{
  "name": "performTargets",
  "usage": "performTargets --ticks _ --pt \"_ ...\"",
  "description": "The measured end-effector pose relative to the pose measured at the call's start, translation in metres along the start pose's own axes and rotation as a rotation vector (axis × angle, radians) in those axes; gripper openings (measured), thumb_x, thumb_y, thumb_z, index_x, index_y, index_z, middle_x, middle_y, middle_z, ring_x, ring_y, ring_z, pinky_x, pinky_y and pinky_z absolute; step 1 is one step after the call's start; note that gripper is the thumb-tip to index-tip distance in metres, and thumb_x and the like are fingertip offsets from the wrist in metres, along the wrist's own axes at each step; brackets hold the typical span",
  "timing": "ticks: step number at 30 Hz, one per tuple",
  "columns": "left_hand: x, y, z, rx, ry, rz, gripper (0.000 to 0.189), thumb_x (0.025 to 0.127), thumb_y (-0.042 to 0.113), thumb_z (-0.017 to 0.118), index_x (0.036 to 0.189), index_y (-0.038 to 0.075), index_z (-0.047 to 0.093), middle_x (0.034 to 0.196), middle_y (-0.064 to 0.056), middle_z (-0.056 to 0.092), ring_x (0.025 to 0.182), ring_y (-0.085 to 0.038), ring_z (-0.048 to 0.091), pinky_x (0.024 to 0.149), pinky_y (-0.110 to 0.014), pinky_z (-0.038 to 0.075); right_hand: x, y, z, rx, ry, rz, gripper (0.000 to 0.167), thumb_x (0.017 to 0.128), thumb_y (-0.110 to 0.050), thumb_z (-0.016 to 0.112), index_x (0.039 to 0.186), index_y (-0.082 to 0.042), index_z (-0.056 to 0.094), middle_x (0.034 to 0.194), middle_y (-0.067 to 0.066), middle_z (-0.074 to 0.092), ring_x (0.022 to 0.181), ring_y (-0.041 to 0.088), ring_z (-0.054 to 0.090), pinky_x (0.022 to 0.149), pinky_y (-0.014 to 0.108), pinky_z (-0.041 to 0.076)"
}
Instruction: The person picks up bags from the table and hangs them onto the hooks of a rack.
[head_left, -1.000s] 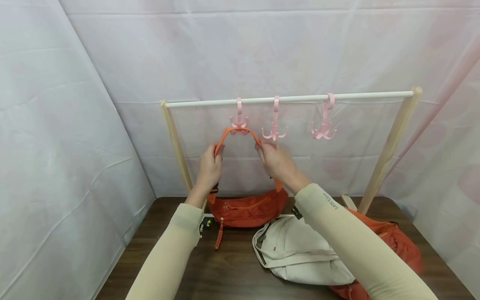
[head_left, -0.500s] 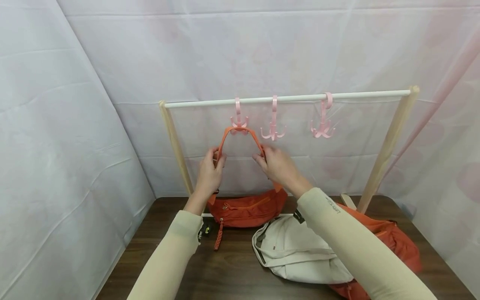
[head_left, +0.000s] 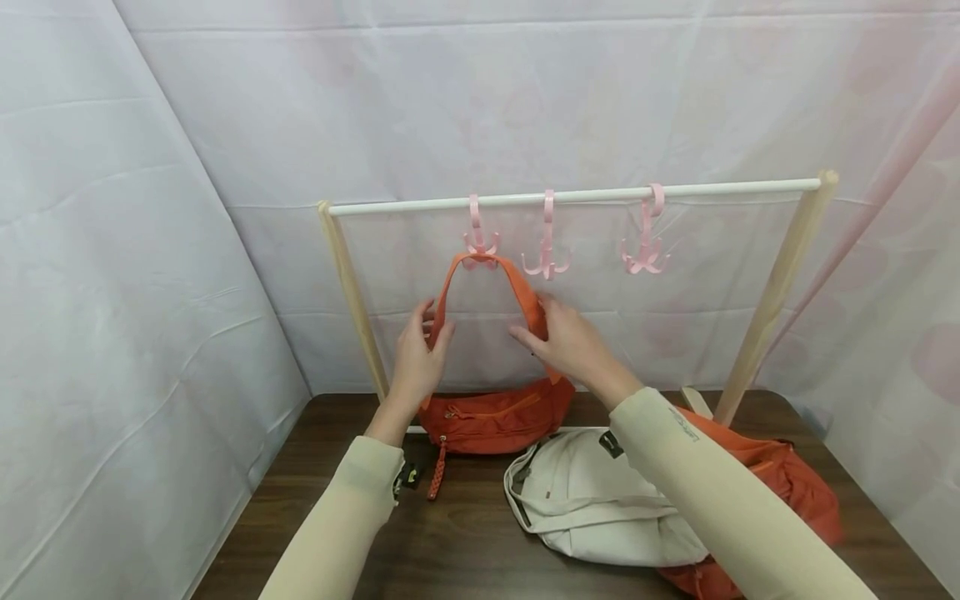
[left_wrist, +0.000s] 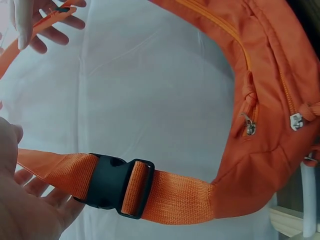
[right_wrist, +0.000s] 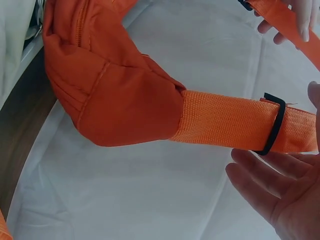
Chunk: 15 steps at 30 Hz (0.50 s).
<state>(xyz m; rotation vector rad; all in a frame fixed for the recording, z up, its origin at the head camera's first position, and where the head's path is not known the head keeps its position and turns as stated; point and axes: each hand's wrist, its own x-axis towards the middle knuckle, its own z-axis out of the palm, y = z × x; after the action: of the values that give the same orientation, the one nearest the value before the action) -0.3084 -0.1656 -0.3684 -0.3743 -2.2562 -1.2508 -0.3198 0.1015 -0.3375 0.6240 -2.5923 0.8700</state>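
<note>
An orange waist bag (head_left: 498, 421) hangs by its strap (head_left: 522, 287), looped at the leftmost pink hook (head_left: 480, 240). My left hand (head_left: 422, 354) is at the strap's left side, thumb apart and fingers loosely spread behind the webbing. In the left wrist view a black buckle (left_wrist: 107, 182) lies by those fingertips. On the other side, my right hand (head_left: 573, 342) has its thumb lifted off and its fingers behind the strap. The right wrist view shows its nearly straight fingers (right_wrist: 262, 175) beside a black strap slider (right_wrist: 276, 125). The bag's body is low, near the tabletop.
Two more pink hooks (head_left: 548, 242) hang along the white rail (head_left: 600, 197), held by wooden posts (head_left: 780, 292). On the brown table (head_left: 450, 550) lie a cream backpack (head_left: 600, 517) and another orange bag (head_left: 802, 492), partly behind my right sleeve. White cloth hangs behind.
Both hands have slid down the strap from near the hook and loosened, fingers spreading and thumbs coming away. The right hand has moved slightly outward. The bag stays in place.
</note>
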Motion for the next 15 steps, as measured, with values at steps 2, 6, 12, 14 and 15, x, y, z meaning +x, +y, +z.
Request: performTargets --ticks 2,6,12,14,15 --pt "-0.003 0.000 -0.002 0.001 -0.001 0.002 0.059 0.108 0.027 0.066 0.158 0.005 0.042 0.137 -0.016 0.060 0.120 -0.033 0.063 0.097 -0.052 0.054 -0.003 0.001 -0.001 -0.003 -0.002 0.002 0.079 0.099 -0.052 0.073 0.155 -0.003 0.046 0.109 0.010 0.067 0.091 0.026 0.067 0.081 0.047 0.056" --pt "-0.010 0.002 -0.005 0.011 0.001 -0.006 0.064 0.106 0.031 0.068 0.160 0.008 0.041 0.141 -0.015 0.057 0.126 -0.033 0.059 0.100 -0.053 0.053 -0.010 0.003 -0.004 0.011 -0.026 0.006 0.088 0.098 -0.057 0.072 0.160 -0.004 0.039 0.128 0.013 0.068 0.110 0.029 0.070 0.092 0.050 0.057" --pt "-0.019 0.003 -0.009 0.021 -0.002 -0.019 0.069 0.105 0.037 0.069 0.162 0.013 0.038 0.147 -0.015 0.053 0.133 -0.033 0.053 0.098 -0.053 0.054 -0.022 0.006 -0.010 0.020 -0.071 0.035 0.104 0.094 -0.074 0.064 0.163 -0.005 0.032 0.143 0.014 0.063 0.123 0.031 0.067 0.101 0.053 0.053" --pt "-0.022 0.003 -0.011 0.016 -0.001 -0.015 0.071 0.105 0.039 0.069 0.163 0.013 0.037 0.149 -0.017 0.052 0.134 -0.033 0.051 0.097 -0.053 0.054 -0.026 0.006 -0.013 0.002 -0.082 0.046 0.108 0.092 -0.079 0.061 0.164 -0.004 0.030 0.148 0.016 0.060 0.128 0.033 0.064 0.105 0.056 0.050" --pt "-0.024 0.003 -0.012 0.014 0.001 -0.011 0.071 0.105 0.039 0.069 0.163 0.013 0.037 0.150 -0.018 0.051 0.135 -0.034 0.051 0.097 -0.053 0.054 -0.028 0.006 -0.014 -0.006 -0.083 0.051 0.109 0.092 -0.080 0.060 0.164 -0.003 0.030 0.149 0.016 0.058 0.130 0.034 0.062 0.106 0.057 0.049"
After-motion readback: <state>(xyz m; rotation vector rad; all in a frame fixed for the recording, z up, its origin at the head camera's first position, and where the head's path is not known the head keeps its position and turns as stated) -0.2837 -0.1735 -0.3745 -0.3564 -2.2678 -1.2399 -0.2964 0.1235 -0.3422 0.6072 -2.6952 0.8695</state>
